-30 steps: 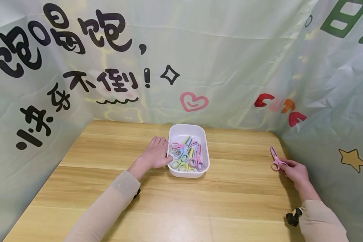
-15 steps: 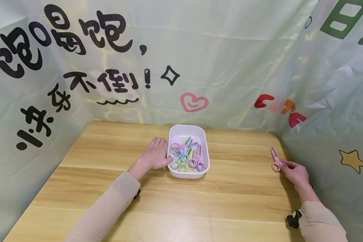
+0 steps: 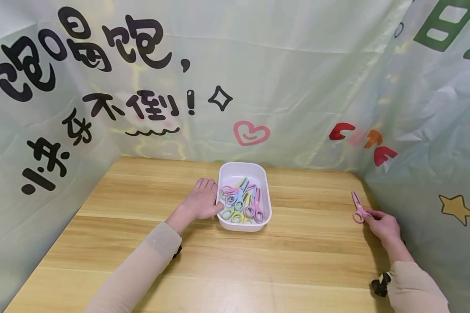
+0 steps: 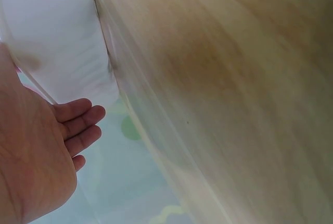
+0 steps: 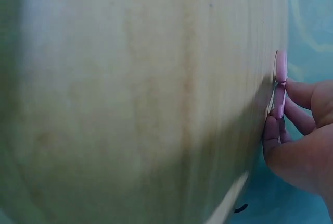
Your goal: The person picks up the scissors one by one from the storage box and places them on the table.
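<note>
My left hand [image 3: 199,200] is at the left side of a white plastic bin [image 3: 243,226], with the thumb hooked over its rim and the fingers along the outer wall. In the left wrist view those fingers [image 4: 83,125] lie beside the wall, and the thumb is mostly hidden. Several child's scissors [image 3: 240,199], in pink, blue, yellow and green, lie heaped in the bin. Far to the right, my right hand [image 3: 384,226] pinches pink scissors [image 3: 358,206] by one handle loop, blades pointing away. They lie low along the tabletop; the right wrist view shows their pink handle [image 5: 281,67] edge-on.
The wooden table [image 3: 305,252] is walled in by a pale printed cloth [image 3: 297,87] at the back and both sides. The right hand is close to the cloth on the right. Bare wood spans the distance between the bin and the right hand.
</note>
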`<state>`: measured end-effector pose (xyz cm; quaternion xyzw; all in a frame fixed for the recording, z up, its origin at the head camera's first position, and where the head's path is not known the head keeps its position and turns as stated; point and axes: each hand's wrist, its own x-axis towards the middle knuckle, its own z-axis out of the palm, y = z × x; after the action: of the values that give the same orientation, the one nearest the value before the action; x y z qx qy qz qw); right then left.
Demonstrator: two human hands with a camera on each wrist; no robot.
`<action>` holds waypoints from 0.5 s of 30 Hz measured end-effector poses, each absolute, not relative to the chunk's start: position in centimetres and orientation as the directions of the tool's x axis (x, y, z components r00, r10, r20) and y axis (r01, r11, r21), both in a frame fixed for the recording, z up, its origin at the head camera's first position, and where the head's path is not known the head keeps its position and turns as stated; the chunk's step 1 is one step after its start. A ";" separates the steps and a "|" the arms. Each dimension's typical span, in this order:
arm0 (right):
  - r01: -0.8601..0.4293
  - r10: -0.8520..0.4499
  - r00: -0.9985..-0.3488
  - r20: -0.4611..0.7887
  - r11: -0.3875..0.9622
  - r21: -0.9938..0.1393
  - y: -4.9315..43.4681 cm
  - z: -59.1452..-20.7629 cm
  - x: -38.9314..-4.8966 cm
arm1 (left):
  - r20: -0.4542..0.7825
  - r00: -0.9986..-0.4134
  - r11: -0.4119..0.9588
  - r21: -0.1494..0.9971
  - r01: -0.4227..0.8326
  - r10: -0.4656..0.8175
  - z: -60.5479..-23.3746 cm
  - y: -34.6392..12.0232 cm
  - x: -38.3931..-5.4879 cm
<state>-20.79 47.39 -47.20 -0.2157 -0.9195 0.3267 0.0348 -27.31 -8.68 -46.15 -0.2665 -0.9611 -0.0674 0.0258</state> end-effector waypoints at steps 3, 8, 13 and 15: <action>0.358 0.401 -0.913 -0.073 0.703 -0.615 47.5 -47.3 -20.7 | 0.084 -0.858 0.850 0.115 0.513 0.507 -46.1 -8.7 -27.2; 0.344 0.385 -0.921 -0.065 0.720 -0.602 47.5 -47.3 -20.6 | 0.080 -0.860 0.852 0.115 0.511 0.504 -45.8 -8.6 -27.1; 0.346 0.387 -0.919 -0.073 0.705 -0.619 47.6 -47.4 -20.6 | 0.089 -0.862 0.853 0.126 0.506 0.498 -45.8 -8.5 -27.0; 0.344 0.387 -0.919 -0.073 0.700 -0.626 47.6 -47.5 -20.6 | 0.079 -0.866 0.857 0.124 0.501 0.495 -45.8 -8.5 -27.1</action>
<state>-20.59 47.60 -47.49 -0.1983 -0.9214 0.3328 0.0320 -27.07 -8.47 -45.81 -0.2584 -0.9632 -0.0705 0.0221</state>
